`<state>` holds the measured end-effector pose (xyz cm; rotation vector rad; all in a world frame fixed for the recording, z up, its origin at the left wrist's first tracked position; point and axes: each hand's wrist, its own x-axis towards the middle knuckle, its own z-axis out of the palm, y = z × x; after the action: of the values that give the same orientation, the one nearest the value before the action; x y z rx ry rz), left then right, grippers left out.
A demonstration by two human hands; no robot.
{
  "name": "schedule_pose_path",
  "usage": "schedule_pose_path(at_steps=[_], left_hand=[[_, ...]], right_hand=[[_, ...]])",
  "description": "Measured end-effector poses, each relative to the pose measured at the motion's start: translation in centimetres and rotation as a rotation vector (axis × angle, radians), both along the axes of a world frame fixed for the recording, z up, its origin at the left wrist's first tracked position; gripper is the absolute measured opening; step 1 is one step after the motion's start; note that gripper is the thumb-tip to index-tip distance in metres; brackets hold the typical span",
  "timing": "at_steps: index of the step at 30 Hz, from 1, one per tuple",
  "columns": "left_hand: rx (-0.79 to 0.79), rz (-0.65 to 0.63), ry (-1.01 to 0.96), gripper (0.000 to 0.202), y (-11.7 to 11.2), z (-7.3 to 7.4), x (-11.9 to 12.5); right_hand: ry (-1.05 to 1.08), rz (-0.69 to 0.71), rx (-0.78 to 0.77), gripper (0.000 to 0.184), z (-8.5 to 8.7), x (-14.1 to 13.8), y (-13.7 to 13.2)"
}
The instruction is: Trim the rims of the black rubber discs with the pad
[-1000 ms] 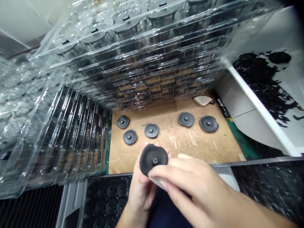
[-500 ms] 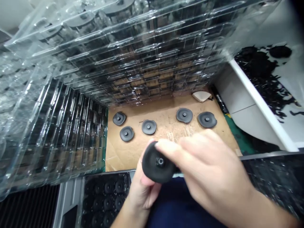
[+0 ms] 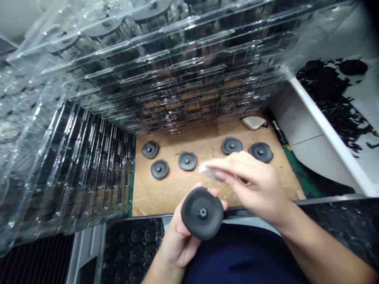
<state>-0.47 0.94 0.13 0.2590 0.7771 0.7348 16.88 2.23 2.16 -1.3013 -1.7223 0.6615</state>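
Observation:
My left hand [image 3: 180, 236] grips a black rubber disc [image 3: 192, 225] by its edge. The disc faces up and shows a small metal-looking stud at its centre. To the right and a little above it is my right hand [image 3: 251, 181], off the disc, with thumb and fingers pinched together. A pale, flat blur [image 3: 211, 172] shows at those fingertips, too smeared to name. Beyond the hands, several similar black discs [image 3: 187, 161] lie apart on a brown cardboard sheet [image 3: 148, 197].
Tall stacks of clear plastic trays [image 3: 97, 157] wall in the cardboard at the left and back. A white partition [image 3: 334, 130] borders it on the right, with black scraps [image 3: 325, 86] beyond. A wedge-shaped white piece [image 3: 254, 122] and a black pen-like item [image 3: 276, 128] lie back right.
My right hand has come away from the disc, moving up and slightly back. The disc in my left hand has shifted slightly down and shows more fully.

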Motion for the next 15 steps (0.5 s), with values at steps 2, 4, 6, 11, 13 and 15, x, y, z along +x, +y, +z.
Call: schedule_pose_path(at_steps=[2,4,6,11,13,15], left_hand=[[0.01,0.004,-0.145,0.058,-0.1,0.1,-0.3],[0.014,0.006,-0.22,0.052,0.0,0.1,-0.5],[0.007,0.003,-0.24,0.053,0.1,0.1,-0.5],[-0.024,-0.027,-0.251,0.052,0.3,0.3,-0.3],[-0.023,-0.044,-0.249,0.053,0.2,0.3,-0.2],[-0.016,-0.05,-0.178,0.056,-0.1,0.1,0.0]], right_hand=[[-0.035,-0.121,-0.185,0.024,-2.8,0.6,-0.7],[-0.081,-0.068,-0.301,0.026,-5.7,0.6,-2.1],[-0.101,0.037,-0.319,0.026,-8.1,0.3,-3.7],[-0.068,-0.029,-0.311,0.024,-6.9,1.1,-4.4],[-0.044,-0.17,-0.243,0.022,-3.6,1.5,-3.7],[-0.044,-0.199,-0.04,0.022,-0.2,1.3,-2.9]])
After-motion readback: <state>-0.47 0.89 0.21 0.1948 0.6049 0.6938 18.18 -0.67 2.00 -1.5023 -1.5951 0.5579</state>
